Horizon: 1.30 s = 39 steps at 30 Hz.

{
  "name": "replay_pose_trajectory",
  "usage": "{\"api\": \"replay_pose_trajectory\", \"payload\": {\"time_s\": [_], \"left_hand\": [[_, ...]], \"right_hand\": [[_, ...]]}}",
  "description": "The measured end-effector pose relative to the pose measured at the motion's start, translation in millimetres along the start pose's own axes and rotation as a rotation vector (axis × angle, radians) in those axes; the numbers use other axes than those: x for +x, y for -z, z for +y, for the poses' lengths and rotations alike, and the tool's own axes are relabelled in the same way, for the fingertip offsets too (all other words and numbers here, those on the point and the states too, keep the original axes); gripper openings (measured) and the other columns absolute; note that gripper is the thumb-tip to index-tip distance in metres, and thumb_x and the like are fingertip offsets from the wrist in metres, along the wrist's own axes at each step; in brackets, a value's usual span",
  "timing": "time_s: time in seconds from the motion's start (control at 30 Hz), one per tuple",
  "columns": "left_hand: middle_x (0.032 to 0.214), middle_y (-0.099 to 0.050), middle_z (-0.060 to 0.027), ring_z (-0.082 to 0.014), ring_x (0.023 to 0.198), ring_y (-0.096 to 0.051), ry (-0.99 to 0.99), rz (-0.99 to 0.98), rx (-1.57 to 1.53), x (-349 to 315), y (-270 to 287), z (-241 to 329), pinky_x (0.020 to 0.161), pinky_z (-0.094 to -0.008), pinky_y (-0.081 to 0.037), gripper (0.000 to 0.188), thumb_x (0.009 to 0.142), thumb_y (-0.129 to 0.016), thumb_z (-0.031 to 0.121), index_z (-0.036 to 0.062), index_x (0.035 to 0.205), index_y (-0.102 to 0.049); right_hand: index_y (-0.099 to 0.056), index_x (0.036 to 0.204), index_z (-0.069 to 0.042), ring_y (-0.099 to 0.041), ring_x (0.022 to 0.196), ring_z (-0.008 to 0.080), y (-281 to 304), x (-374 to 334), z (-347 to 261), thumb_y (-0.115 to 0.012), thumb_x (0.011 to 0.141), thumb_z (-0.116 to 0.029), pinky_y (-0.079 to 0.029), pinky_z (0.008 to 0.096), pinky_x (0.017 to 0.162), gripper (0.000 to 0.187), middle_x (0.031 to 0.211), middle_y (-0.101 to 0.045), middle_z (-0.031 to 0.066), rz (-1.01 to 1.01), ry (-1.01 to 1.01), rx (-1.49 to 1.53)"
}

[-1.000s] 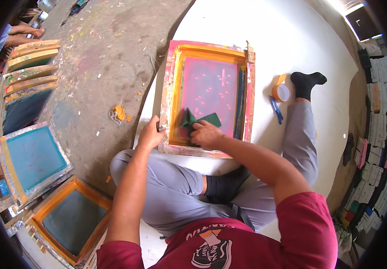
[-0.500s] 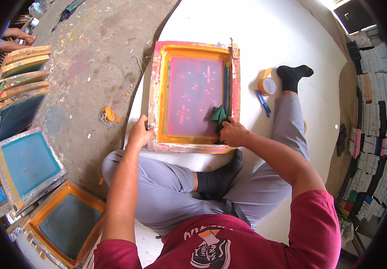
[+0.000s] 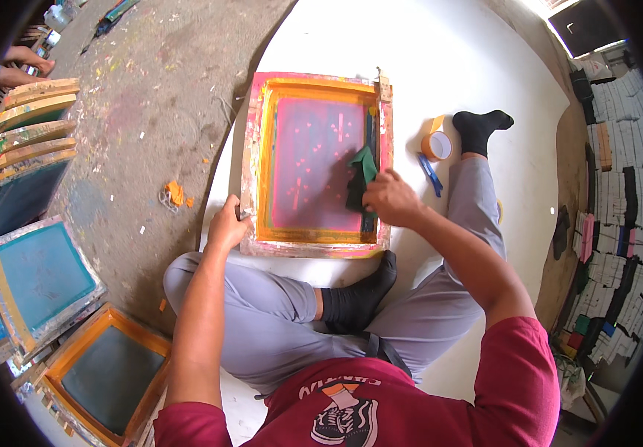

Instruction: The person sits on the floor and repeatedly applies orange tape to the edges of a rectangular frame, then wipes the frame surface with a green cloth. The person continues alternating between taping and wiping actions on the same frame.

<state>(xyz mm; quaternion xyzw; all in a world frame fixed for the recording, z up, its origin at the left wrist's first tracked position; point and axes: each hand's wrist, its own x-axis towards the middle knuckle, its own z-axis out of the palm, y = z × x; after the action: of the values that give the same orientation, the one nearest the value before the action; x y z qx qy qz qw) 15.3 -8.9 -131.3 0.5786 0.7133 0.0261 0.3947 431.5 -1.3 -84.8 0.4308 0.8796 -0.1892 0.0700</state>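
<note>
A wooden silkscreen frame [image 3: 251, 164] lies in front of my crossed leg, its inner border covered with orange tape. Its mesh [image 3: 310, 160] is pinkish purple with small pink marks. My left hand [image 3: 226, 226] grips the frame's left side near the lower corner. Over the right part of the mesh, my right hand [image 3: 392, 198] is closed on a dark green cloth [image 3: 364, 165], which hangs down in folds. The fingertips of that hand are partly hidden behind the cloth and knuckles.
A roll of orange tape [image 3: 436, 145] and a blue cutter [image 3: 431, 176] lie right of the frame on the white sheet [image 3: 411, 52]. More screens [image 3: 46, 272] lean at the left. Orange scraps [image 3: 175, 194] lie on the concrete floor. Stacked bundles [image 3: 610, 201] line the right side.
My right hand has lifted and moved up from the frame's lower right corner, carrying the green cloth with it. My left hand keeps its hold on the frame.
</note>
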Motion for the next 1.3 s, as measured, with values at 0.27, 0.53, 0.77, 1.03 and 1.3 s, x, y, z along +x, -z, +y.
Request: {"api": "replay_pose_trajectory", "payload": {"time_s": [0.27, 0.53, 0.77, 1.03, 1.3], "left_hand": [[0.105, -0.075, -0.0204, -0.0445, 0.104, -0.071, -0.009, 0.028, -0.019, -2, -4, -8, 0.085, -0.0516, -0.053, 0.047, 0.087, -0.083, 0.025, 0.0104, 0.118, -0.052], [0.107, -0.076, -0.0211, -0.0441, 0.106, -0.071, -0.012, 0.019, 0.004, -4, -8, -2, 0.088, -0.0526, -0.055, 0.046, 0.088, -0.082, 0.028, 0.0116, 0.12, -0.053], [0.107, -0.076, -0.0194, -0.0416, 0.105, -0.072, -0.009, -0.003, -0.02, -5, -4, 2, 0.088, -0.0506, -0.055, 0.044, 0.087, -0.081, 0.023, 0.01, 0.119, -0.054], [0.105, -0.076, -0.0194, -0.0408, 0.103, -0.073, -0.013, 0.003, 0.001, -6, 1, 6, 0.085, -0.0489, -0.055, 0.044, 0.087, -0.081, 0.023, 0.0085, 0.118, -0.054], [0.092, -0.069, -0.0163, -0.0355, 0.089, -0.067, -0.007, -0.055, -0.041, -4, 3, 8, 0.077, -0.0469, -0.052, 0.042, 0.089, -0.081, 0.02, 0.0072, 0.116, -0.052]], "right_hand": [[-0.081, 0.097, -0.021, -0.054, 0.127, 0.0265, -21, -29, -42, -0.062, 0.097, -0.042, -0.024, 0.0619, 0.123, 0.029, 0.111, -0.068, 0.001, -0.366, 0.202, -0.289], [-0.08, 0.091, -0.017, -0.054, 0.121, 0.0296, -27, -8, -22, -0.061, 0.1, -0.046, -0.028, 0.06, 0.122, 0.035, 0.106, -0.069, 0.0021, -0.538, 0.213, -0.168], [-0.079, 0.102, -0.015, -0.065, 0.108, 0.0319, -15, -7, -8, -0.062, 0.101, -0.038, -0.05, 0.0479, 0.094, 0.029, 0.098, -0.073, 0.0025, 0.019, -0.105, 0.187], [-0.076, 0.092, -0.017, -0.06, 0.112, 0.0227, -29, -32, -33, -0.069, 0.081, -0.019, -0.043, 0.046, 0.102, 0.013, 0.095, -0.07, -0.005, -0.265, 0.24, -0.281], [-0.077, 0.086, -0.015, -0.063, 0.111, 0.0238, -68, 29, -47, -0.068, 0.084, -0.021, -0.048, 0.0425, 0.095, 0.011, 0.098, -0.074, 0.001, -0.29, 0.324, -0.058]]}}
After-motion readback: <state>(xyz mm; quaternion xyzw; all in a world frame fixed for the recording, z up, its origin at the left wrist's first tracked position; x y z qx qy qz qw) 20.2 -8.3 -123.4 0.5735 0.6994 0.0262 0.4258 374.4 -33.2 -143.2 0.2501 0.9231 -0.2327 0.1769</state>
